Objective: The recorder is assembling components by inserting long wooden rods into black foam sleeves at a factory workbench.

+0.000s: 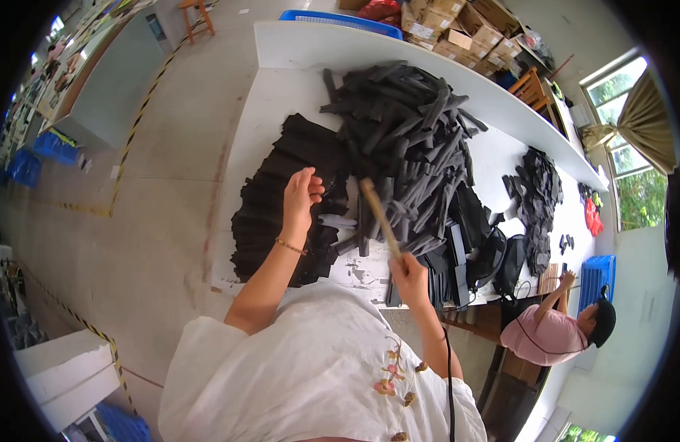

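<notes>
Labels: pale ones on brown cartons beyond the far panel; print too small to read.

Stick: thin, tan, straight, w/ near end in R hand. Long axis runs away from the person & a bit L; far tip at the near L side of the pile of dark grey rolls. Can't tell if tip touches rolls or hangs just above.

Hands: R clenched round stick's near end, approx. above counter's near edge. L hand released, fingers loosely bent, raised over the black cloth pcs; one lighter grey roll lies just beside, to its R.

Edges/room: counter has raised white panel along far side; L edge runs beside the floor. Gap of white surface btwn cloth pcs & panel, another w/ worn patches at near edge, another btwn big pile & smaller dark pile on R. Black bags crowd the R near side. Co-worker in pink top sits well apart, far R.
</notes>
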Motion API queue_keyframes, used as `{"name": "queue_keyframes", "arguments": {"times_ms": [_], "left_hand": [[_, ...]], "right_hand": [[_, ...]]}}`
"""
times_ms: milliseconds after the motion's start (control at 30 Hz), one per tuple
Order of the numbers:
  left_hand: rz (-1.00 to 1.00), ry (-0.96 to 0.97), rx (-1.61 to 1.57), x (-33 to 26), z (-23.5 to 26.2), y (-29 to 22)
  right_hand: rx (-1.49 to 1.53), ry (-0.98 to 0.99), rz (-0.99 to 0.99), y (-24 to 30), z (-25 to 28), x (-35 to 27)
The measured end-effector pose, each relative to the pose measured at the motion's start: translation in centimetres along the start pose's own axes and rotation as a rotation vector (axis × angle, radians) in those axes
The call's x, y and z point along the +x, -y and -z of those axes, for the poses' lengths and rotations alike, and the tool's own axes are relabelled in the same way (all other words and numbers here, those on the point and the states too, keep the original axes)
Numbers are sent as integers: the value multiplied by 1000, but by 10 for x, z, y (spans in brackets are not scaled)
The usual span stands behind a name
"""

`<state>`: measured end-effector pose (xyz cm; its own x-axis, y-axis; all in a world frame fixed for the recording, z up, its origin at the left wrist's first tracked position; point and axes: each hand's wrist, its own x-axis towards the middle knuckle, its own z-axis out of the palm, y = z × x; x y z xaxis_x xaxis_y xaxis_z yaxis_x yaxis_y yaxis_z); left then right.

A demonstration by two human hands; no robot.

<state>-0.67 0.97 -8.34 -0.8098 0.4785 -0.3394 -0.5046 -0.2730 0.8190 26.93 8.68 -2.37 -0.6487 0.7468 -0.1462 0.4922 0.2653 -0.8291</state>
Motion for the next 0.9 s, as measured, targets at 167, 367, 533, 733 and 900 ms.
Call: {"name": "queue_keyframes", "arguments": {"times_ms": [167,367,533,733,900], "left_hand": [[180,115,36,-17,8,24],[237,161,92,-26,11,31],[241,162,159,-28,28,42],[330,242,216,-40,8,54],[238,361,302,-41,2,43]], "right_hand": [[41,-377,-28,-45,-22,56],[-128,-380,122,-98,-49,75],[-308,-232,180,-165,-54,28],[-428,-200,70,-188,-68,18],[4,-470,227,-136,-44,31]]}}
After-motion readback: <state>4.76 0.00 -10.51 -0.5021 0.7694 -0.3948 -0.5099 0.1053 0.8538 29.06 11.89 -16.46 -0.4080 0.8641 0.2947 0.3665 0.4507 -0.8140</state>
